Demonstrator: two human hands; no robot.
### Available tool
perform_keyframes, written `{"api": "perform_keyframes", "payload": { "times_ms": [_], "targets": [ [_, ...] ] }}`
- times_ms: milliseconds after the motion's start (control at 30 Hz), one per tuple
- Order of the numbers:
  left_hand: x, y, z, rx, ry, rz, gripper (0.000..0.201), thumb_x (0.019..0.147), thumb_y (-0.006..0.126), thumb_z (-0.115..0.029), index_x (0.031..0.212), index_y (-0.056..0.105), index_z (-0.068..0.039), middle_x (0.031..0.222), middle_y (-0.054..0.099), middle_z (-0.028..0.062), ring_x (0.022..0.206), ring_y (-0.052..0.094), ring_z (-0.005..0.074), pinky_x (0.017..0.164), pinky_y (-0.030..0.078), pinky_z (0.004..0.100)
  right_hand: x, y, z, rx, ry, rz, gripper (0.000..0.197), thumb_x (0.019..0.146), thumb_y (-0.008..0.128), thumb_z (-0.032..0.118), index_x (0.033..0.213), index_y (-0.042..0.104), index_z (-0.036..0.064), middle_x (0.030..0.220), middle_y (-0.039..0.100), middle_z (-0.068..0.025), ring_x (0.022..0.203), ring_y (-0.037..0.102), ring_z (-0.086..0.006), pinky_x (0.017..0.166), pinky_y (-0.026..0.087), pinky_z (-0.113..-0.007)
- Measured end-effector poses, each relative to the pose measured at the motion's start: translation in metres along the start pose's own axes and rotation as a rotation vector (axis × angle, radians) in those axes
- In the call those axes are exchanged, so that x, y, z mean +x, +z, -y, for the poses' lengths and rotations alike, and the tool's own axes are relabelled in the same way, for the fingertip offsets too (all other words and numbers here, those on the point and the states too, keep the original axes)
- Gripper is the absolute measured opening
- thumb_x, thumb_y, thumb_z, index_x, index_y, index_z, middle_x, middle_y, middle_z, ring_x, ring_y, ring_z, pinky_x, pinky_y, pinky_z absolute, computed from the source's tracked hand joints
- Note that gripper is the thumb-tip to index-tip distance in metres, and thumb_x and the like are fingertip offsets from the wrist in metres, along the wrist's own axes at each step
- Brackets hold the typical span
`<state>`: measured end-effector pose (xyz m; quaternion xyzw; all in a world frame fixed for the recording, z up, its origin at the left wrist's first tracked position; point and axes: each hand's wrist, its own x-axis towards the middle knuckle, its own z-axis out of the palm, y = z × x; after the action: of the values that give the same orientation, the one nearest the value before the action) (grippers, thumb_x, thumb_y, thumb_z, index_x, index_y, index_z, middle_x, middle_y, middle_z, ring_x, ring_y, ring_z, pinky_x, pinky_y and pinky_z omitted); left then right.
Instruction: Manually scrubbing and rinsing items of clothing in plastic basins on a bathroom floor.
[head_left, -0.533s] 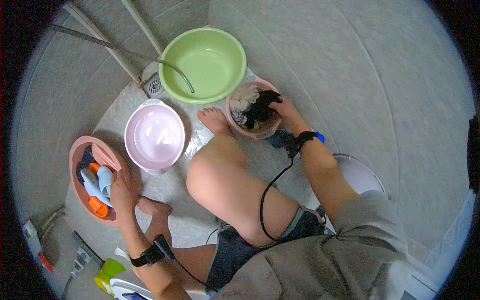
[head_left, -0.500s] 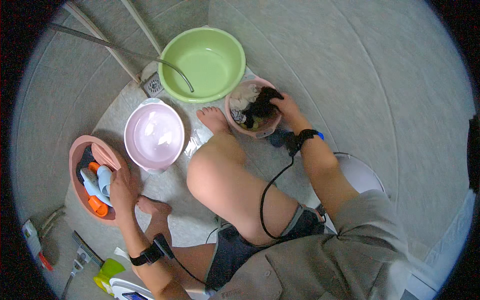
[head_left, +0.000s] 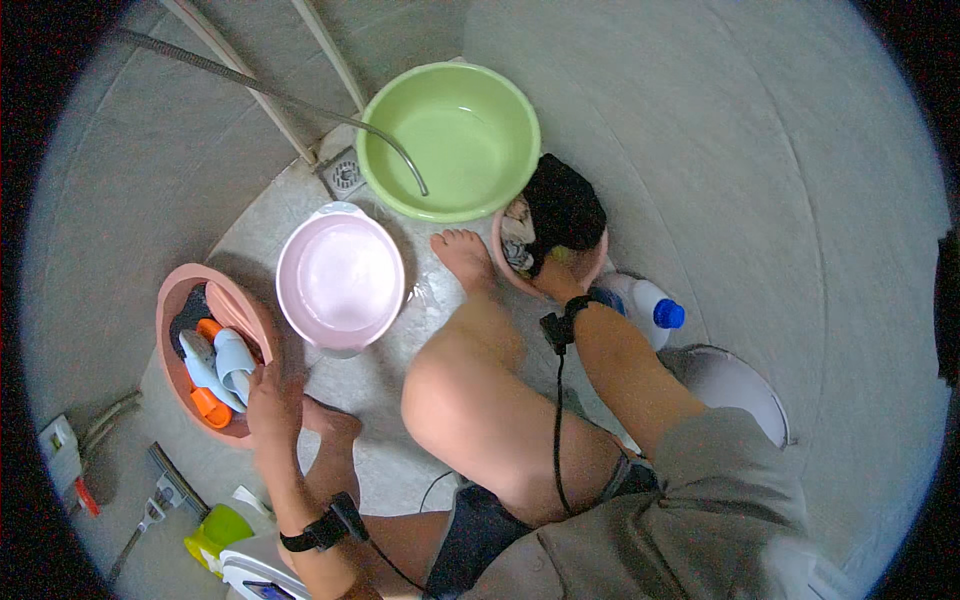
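Note:
My left hand (head_left: 272,400) is closed over the right rim of an oval coral basin (head_left: 172,320). Inside that basin lie light blue slippers (head_left: 232,355), pink slippers (head_left: 230,310) and orange slippers (head_left: 210,408). My right hand (head_left: 560,275) reaches into a small pink basin (head_left: 596,262), its fingers hidden among the laundry. Black cloth (head_left: 565,205) lies bunched just beyond that hand and over the basin's far rim. Pale cloth (head_left: 517,225) sits at the left inside the same basin.
A large green basin (head_left: 450,205) stands at the back, with a metal hose (head_left: 400,150) hanging over it. A lilac basin (head_left: 335,345) holds water. By my right wrist is a blue-capped bottle (head_left: 648,308); a white bucket (head_left: 735,385) stands nearer. A floor drain (head_left: 345,176) lies at the back.
My right hand has moved from the small basin's right edge to its near side, deeper among the cloth. The black cloth now bulges over the far rim. My left hand stays at the coral basin.

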<state>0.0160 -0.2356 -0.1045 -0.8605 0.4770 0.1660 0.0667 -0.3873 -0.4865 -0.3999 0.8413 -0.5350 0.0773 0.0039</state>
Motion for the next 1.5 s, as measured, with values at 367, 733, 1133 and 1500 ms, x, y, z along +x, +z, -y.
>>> {"api": "perform_keyframes", "payload": {
  "times_ms": [367, 733, 1133, 1500],
  "targets": [
    [0.005, -0.030, -0.023, -0.141, -0.010, -0.085, 0.038, 0.076, 0.061, -0.018, 0.108, 0.051, 0.000, 0.104, 0.054, 0.0227, 0.093, 0.054, 0.0383, 0.077, 0.046, 0.0431, 0.053, -0.136, -0.038, 0.107, 0.104, 0.898, 0.058, 0.073, 0.060, 0.043, 0.107, 0.056, -0.0039, 0.108, 0.057, -0.0227, 0.100, 0.056, -0.0325, 0.083, 0.046, -0.040],
    [-0.027, -0.041, 0.017, -0.214, -0.072, -0.191, 0.038, 0.078, 0.059, -0.028, 0.103, 0.054, 0.001, 0.106, 0.053, 0.0243, 0.096, 0.053, 0.0396, 0.081, 0.044, 0.0438, 0.090, -0.284, 0.023, 1.375, 0.643, 0.728, 0.014, 0.079, 0.053, 0.026, 0.074, 0.058, 0.0143, 0.055, 0.051, 0.0062, 0.038, 0.036, -0.0039, 0.032, 0.023, -0.019],
    [-0.045, -0.041, 0.033, -0.236, -0.227, -0.191, 0.041, 0.077, 0.062, -0.032, 0.104, 0.056, -0.002, 0.105, 0.056, 0.0219, 0.093, 0.058, 0.0367, 0.079, 0.048, 0.0437, 0.155, -0.407, 0.179, 1.495, 0.393, 0.792, 0.013, 0.080, 0.053, 0.021, 0.075, 0.050, 0.0095, 0.056, 0.044, 0.0041, 0.041, 0.036, -0.0033, 0.032, 0.026, -0.015],
    [-0.045, -0.029, 0.034, -0.222, -0.226, -0.063, 0.041, 0.079, 0.059, -0.036, 0.104, 0.057, -0.003, 0.107, 0.056, 0.0192, 0.097, 0.057, 0.0334, 0.081, 0.048, 0.0417, 0.132, -0.306, 0.346, 1.383, 0.598, 1.056, 0.014, 0.084, 0.050, 0.021, 0.074, 0.048, 0.0106, 0.055, 0.045, 0.0015, 0.037, 0.034, -0.0053, 0.029, 0.023, -0.017]
  ]
}}
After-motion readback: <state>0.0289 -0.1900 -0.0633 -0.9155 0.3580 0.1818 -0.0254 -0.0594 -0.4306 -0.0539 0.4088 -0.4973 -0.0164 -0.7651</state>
